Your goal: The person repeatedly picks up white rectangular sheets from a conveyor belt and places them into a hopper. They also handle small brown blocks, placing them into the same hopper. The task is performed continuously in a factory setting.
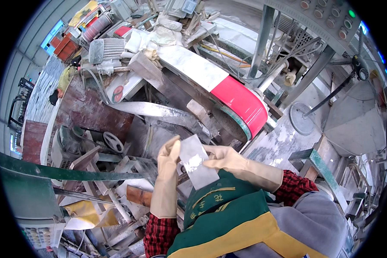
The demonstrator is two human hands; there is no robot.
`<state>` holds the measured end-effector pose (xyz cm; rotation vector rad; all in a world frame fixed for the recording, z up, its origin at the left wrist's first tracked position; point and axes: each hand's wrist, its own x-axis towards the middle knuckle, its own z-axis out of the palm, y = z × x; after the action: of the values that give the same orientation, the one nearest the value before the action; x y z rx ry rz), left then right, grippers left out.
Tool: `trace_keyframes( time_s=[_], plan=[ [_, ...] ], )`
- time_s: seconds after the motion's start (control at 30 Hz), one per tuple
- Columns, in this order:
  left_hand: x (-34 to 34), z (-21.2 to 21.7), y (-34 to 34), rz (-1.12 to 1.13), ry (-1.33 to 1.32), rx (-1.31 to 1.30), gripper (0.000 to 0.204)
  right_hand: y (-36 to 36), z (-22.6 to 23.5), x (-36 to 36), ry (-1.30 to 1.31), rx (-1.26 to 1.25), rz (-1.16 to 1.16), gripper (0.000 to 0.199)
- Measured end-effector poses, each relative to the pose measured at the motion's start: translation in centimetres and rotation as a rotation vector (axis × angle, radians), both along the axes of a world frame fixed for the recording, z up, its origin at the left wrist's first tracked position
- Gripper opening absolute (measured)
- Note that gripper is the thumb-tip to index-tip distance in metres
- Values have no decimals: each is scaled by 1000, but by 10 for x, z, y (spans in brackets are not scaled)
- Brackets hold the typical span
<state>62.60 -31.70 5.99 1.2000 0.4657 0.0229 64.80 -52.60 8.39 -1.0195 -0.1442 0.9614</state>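
Observation:
A thin, pale grey rectangular tile [198, 165] with a shiny patch of glare is held up in front of my green and yellow apron [228, 210]. My left hand [169, 155], in a long cream rubber glove, pinches its left edge near the top. The right edge is gripped by my right hand [225, 158], gloved the same way, with the thumb over the face and fingers partly hidden behind. Both sleeves are red and black check. Just beyond the tile sits a dusty machine with a red and white cover [241, 103], apart from my hands.
A loose grey band [155, 109] curves across the machine's left side. Beneath it are a handwheel [113, 142] and dusty scrap. At the upper right hangs a control panel [318, 17] with round buttons. A green metal frame [316, 165] stands to the right, near a floor fan [360, 69].

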Motion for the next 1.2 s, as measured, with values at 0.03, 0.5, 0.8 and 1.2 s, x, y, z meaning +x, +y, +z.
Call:
trace_keyframes(
  time_s=[0.03,0.5,0.8,1.2],
  plan=[
    [6,-2,6,35,-7,7,33,-3,1,0,-25,-33,37,55],
    [-120,-70,36,42,339,82,60,0,-121,193,-270,-279,-975,48],
    [-262,-113,77,585,510,-42,36,1,-173,257,-374,-759,-982,71],
    [-243,-140,43,560,547,-84,44,2,-143,250,-141,-653,-941,57]
  ],
)
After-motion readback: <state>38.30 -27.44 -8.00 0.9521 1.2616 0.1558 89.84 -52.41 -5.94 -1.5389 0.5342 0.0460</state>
